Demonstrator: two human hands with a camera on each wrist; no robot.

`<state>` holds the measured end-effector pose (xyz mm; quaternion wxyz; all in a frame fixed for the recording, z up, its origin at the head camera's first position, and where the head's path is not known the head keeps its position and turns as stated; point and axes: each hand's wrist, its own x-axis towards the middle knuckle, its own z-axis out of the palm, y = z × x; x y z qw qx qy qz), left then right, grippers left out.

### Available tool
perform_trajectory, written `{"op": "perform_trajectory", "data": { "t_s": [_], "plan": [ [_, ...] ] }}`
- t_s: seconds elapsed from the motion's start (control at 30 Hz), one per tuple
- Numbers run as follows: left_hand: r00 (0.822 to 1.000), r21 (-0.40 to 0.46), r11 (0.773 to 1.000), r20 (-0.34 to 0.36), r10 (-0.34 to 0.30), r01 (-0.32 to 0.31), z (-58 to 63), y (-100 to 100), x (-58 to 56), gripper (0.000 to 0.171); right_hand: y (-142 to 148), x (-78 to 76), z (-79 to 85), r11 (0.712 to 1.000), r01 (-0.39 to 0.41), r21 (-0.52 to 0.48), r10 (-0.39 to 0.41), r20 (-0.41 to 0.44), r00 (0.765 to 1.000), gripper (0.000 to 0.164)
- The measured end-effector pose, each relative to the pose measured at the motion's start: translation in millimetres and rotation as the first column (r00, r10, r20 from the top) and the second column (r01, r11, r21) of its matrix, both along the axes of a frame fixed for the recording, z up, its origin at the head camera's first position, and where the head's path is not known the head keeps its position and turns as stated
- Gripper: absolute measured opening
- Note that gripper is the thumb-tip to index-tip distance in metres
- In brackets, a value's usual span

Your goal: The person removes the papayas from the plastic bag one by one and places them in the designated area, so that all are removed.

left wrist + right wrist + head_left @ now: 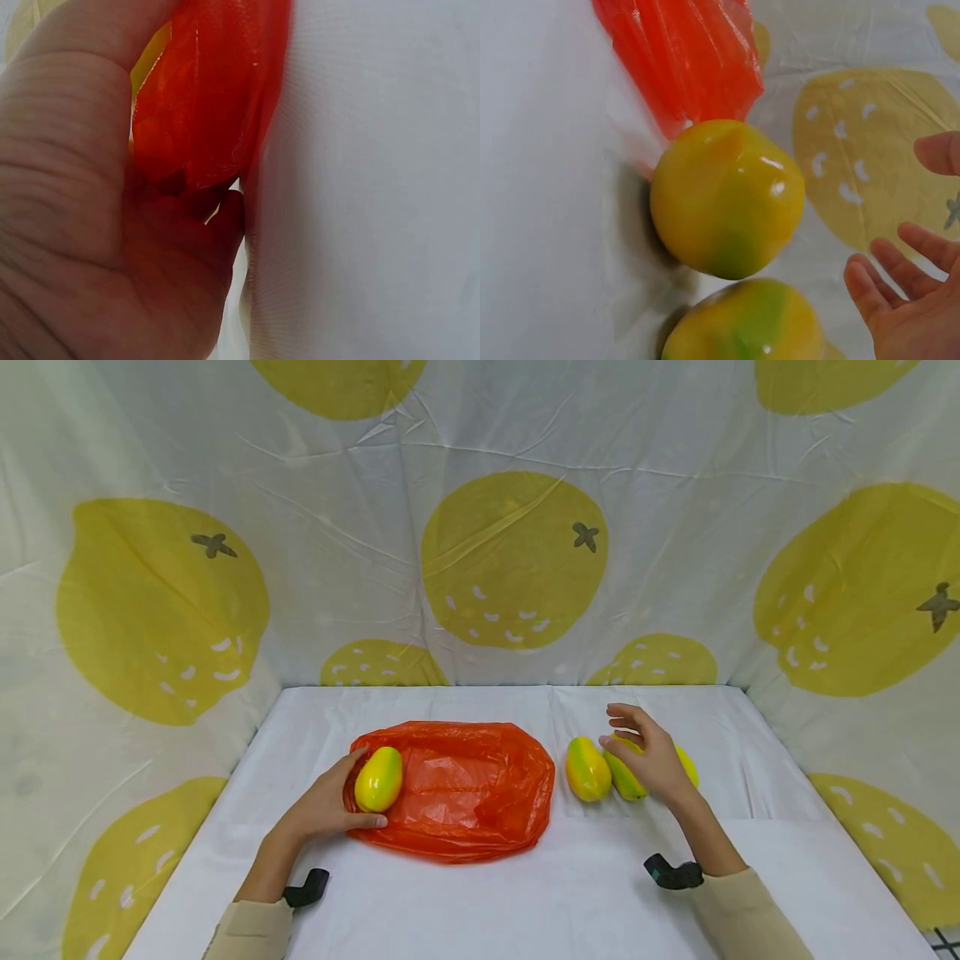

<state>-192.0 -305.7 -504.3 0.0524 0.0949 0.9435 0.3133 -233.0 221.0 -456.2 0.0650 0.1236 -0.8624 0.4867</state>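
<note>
Red bag (pixel 457 785), lower centre, needed steadying by the left hand (pixel 322 802), fingers gripping its end; yellow-green fruit (pixel 588 770) wanted gentle cupping by the right hand (pixel 660 764), fingers loose, empty.

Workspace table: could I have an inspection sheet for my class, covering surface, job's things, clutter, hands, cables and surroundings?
Surface: white cloth, lightly creased.
Job's things: red bag; one yellow-green fruit at its left end; more fruits to its right, partly hidden.
Clutter: nothing seen.
Hands: left hand grips the bag's left end; right hand is raised near the fruits, holding nothing.
Cables: nothing seen.
Surroundings: lemon-print curtain.
</note>
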Motion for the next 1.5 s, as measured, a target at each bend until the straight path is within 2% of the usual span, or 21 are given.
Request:
{"op": "perform_trajectory", "data": {
  "t_s": [0.3,0.63,0.9,1.3,1.5],
  "plan": [
    [1.000,0.000,1.000,0.002,0.002,-0.002,0.0,0,-0.2,0.126,-19,-0.7,6.1,0.999,-0.029,-0.039,0.031,0.040,0.999,0.056],
    [1.000,0.003,1.000,0.023,0.011,-0.011,0.4,0,0.0,0.127,-38,0.9,9.4,0.991,-0.096,-0.089,0.103,0.081,0.991,0.059],
    [1.000,-0.003,1.000,0.005,0.005,-0.005,-0.5,0,0.1,0.126,-53,1.1,10.8,0.986,-0.124,-0.110,0.136,0.113,0.984,0.061],
    [1.000,-0.003,1.000,0.002,-0.001,0.001,-2.1,-1,-1.0,0.126,-80,1.3,12.3,0.969,-0.205,-0.137,0.214,0.051,0.976,0.060],
    [1.000,-0.003,1.000,0.005,-0.001,0.001,-2.5,-2,-2.2,0.127,-94,1.7,15.1,0.958,-0.237,-0.164,0.250,0.063,0.966,0.059]
  ]
}}
